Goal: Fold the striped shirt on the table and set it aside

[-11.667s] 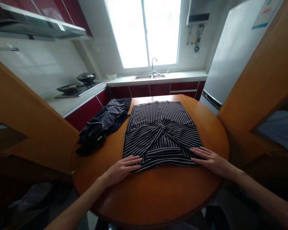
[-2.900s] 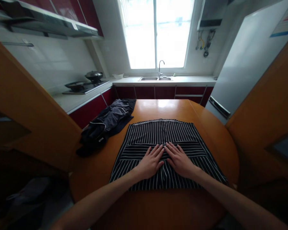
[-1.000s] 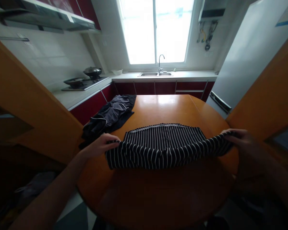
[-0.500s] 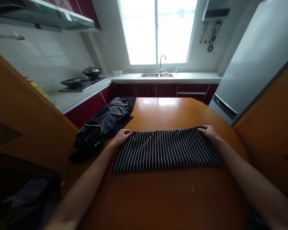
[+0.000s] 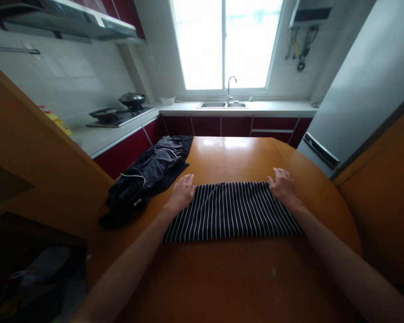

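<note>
A black garment with thin white stripes (image 5: 232, 211) lies folded into a wide, flat band in the middle of the round wooden table (image 5: 235, 278). My left hand (image 5: 182, 192) rests flat on its far left corner with fingers stretched out. On the far right corner lies my right hand (image 5: 283, 185), also flat with fingers extended. Neither hand grips the cloth.
A crumpled dark garment with pale piping (image 5: 148, 172) lies at the table's left rim. Wooden panels (image 5: 37, 152) flank the table on both sides. Behind are a counter with sink (image 5: 222, 105), a stove with pans (image 5: 121, 110), and a fridge (image 5: 360, 89) at the right.
The striped garment was folded in half toward the far side and laid down. My hands let go of its edges and now press flat on its far corners, slightly closer together.
</note>
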Demonstrator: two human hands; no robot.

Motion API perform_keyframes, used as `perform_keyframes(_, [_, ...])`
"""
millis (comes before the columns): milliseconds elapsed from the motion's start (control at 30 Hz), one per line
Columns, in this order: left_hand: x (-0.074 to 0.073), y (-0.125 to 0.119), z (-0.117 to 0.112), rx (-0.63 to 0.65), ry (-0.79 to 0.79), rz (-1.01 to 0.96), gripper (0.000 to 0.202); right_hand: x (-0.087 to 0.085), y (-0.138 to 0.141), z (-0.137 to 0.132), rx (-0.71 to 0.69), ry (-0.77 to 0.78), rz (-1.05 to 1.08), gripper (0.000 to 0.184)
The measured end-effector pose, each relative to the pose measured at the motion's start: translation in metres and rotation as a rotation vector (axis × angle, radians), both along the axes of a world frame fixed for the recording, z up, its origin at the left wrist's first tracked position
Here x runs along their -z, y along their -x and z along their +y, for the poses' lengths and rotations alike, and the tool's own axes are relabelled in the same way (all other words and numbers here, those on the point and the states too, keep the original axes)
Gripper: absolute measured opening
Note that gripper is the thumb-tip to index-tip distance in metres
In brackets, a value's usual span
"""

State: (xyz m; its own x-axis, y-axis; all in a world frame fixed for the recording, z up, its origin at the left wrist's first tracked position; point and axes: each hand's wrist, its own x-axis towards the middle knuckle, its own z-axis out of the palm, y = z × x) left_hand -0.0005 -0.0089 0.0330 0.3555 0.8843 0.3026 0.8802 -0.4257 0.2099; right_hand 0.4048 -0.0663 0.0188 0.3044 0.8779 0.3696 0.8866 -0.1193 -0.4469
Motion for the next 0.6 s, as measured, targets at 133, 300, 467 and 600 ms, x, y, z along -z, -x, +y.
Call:
perform_keyframes(133, [0.011,-0.085,-0.028,0.355,0.043,0.055,0.054,0.011,0.093,-0.007,-0.487,0.079,-0.103,0.057])
perform_keyframes(300, [0.034,-0.105,-0.025,0.283,0.128,0.107,0.061,0.036,0.110,-0.005,-0.498,0.255,-0.134,0.064])
perform_keyframes(467, [0.038,-0.037,-0.008,0.122,0.120,0.138,0.060,0.042,0.024,-0.005,-0.287,0.316,-0.188,0.064])
perform_keyframes(600, [0.041,0.014,-0.001,-0.028,0.139,0.135,0.056,0.049,-0.036,-0.012,-0.133,0.332,-0.166,0.063])
